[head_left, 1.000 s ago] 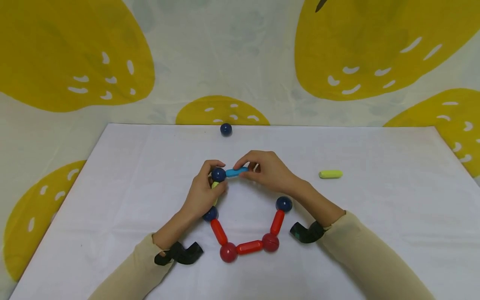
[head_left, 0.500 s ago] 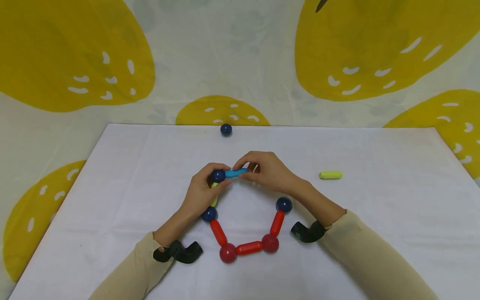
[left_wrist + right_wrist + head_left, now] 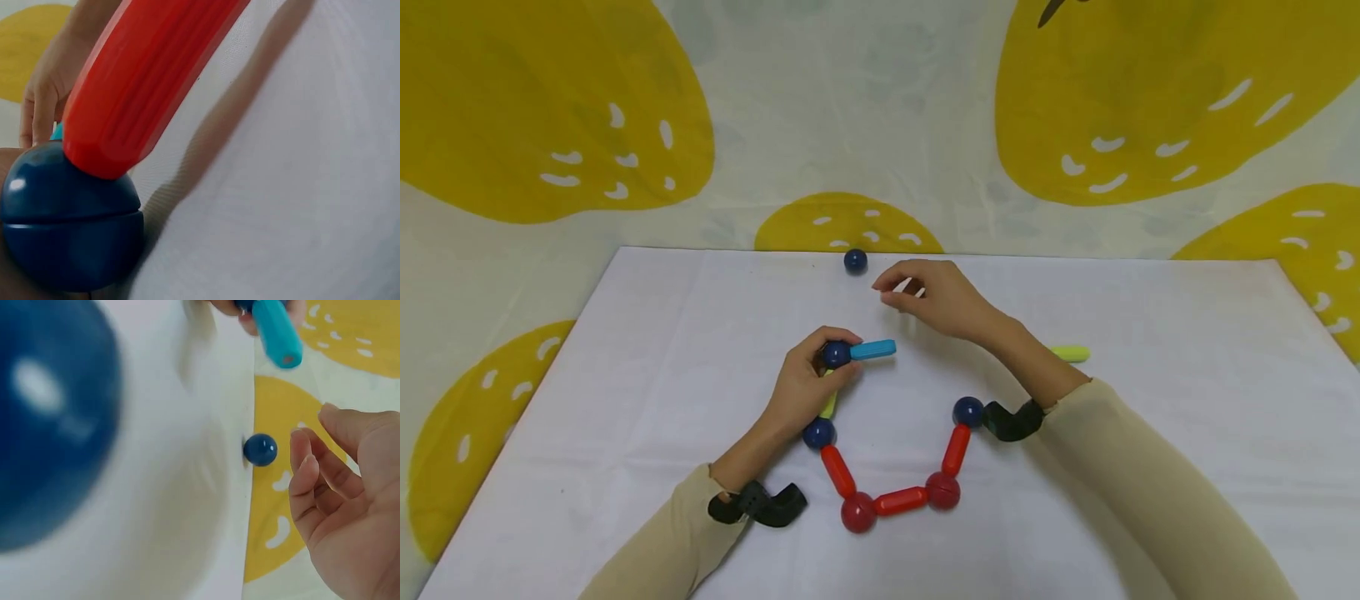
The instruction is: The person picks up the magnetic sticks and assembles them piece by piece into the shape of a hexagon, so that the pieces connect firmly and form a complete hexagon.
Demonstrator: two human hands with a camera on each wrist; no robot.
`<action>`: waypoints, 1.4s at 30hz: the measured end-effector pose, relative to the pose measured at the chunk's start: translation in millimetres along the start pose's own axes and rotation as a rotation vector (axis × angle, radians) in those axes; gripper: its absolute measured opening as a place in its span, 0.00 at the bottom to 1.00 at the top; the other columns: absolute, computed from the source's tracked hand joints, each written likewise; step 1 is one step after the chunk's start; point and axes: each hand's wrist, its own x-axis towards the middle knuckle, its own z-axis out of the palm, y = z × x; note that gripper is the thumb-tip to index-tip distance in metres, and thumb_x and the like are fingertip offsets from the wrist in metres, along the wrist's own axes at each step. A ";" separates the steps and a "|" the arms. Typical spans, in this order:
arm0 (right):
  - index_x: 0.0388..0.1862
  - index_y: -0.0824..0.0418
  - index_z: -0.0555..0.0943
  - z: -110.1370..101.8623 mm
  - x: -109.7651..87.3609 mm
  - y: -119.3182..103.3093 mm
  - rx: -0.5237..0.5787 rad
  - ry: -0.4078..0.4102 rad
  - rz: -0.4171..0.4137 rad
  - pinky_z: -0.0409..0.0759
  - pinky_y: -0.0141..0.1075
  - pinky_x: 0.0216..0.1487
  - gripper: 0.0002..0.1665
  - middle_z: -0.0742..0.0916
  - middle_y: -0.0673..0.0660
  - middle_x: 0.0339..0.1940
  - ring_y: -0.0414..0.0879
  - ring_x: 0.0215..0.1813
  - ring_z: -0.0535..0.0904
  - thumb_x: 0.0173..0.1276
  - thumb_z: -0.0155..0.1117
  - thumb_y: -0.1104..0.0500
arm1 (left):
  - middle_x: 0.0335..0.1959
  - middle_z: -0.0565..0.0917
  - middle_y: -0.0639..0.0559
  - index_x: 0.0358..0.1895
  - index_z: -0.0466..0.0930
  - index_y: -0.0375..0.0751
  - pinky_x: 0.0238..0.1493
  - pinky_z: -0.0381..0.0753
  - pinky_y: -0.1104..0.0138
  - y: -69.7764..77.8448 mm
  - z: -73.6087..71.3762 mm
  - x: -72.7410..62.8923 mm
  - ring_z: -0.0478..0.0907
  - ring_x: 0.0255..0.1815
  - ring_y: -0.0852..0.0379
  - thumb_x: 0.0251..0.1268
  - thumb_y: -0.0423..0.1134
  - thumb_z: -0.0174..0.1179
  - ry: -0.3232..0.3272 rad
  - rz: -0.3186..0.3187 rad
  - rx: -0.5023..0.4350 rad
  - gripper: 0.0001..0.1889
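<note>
My left hand (image 3: pixel 801 379) grips a dark blue ball (image 3: pixel 837 354) of a ball-and-rod building toy between thumb and fingers. A light blue rod (image 3: pixel 874 349) sticks out to the right from that ball, its far end free. Below it, a yellow-green rod (image 3: pixel 829 407), partly hidden by the hand, leads to another dark blue ball (image 3: pixel 819 433). My right hand (image 3: pixel 943 296) hovers past the light blue rod with fingers loosely bent and nothing between them. Nearest to its fingertips lies a loose dark blue ball (image 3: pixel 855 262) at the table's back edge, also in the right wrist view.
Red rods (image 3: pixel 901 501) and red balls (image 3: pixel 858 512) continue the chain toward the front, ending in a dark blue ball (image 3: pixel 967 412) beside the right wrist's black strap piece (image 3: pixel 1012 422). A loose yellow-green rod (image 3: pixel 1070 354) lies partly behind the right forearm on the white tabletop (image 3: pixel 1187 333).
My right hand has let go of the light blue rod and moved away toward the back. The rod stays on the ball in my left hand, which has barely moved.
</note>
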 end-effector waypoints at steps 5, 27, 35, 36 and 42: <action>0.56 0.56 0.79 -2.5 16.4 5.7 -0.030 -0.013 -0.010 0.78 0.37 0.44 0.18 0.81 0.52 0.55 0.46 0.46 0.78 0.69 0.62 0.56 | 0.50 0.79 0.54 0.52 0.78 0.48 0.55 0.71 0.62 -10.5 1.2 2.5 0.72 0.51 0.55 0.62 0.32 0.62 -0.022 0.039 -0.031 0.15; 0.70 0.54 0.69 9.6 65.7 18.7 -0.279 -0.243 0.004 0.59 0.47 0.68 0.31 0.66 0.60 0.71 0.55 0.70 0.61 0.68 0.61 0.59 | 0.49 0.80 0.56 0.50 0.79 0.51 0.57 0.69 0.59 -15.5 3.1 3.1 0.73 0.52 0.56 0.62 0.34 0.64 -0.011 0.021 0.011 0.15; 0.57 0.54 0.79 9.7 60.7 22.1 -0.185 -0.214 0.055 0.74 0.38 0.48 0.22 0.79 0.52 0.57 0.49 0.43 0.75 0.63 0.69 0.60 | 0.50 0.80 0.57 0.50 0.79 0.53 0.60 0.67 0.57 -16.4 4.0 4.2 0.72 0.55 0.55 0.62 0.35 0.64 -0.009 0.007 0.046 0.14; 0.56 0.55 0.80 9.4 60.7 22.4 -0.172 -0.215 0.068 0.74 0.38 0.48 0.22 0.80 0.52 0.55 0.49 0.43 0.75 0.62 0.69 0.61 | 0.50 0.80 0.57 0.50 0.79 0.53 0.60 0.67 0.57 -16.8 4.0 4.3 0.72 0.54 0.55 0.62 0.35 0.64 -0.009 0.006 0.046 0.14; 0.55 0.56 0.80 2.5 55.0 20.2 -0.113 -0.194 0.104 0.76 0.38 0.48 0.23 0.81 0.53 0.50 0.49 0.45 0.77 0.59 0.72 0.60 | 0.50 0.80 0.57 0.50 0.79 0.52 0.60 0.67 0.57 -17.5 6.6 3.8 0.72 0.54 0.55 0.62 0.36 0.64 -0.011 0.005 0.036 0.13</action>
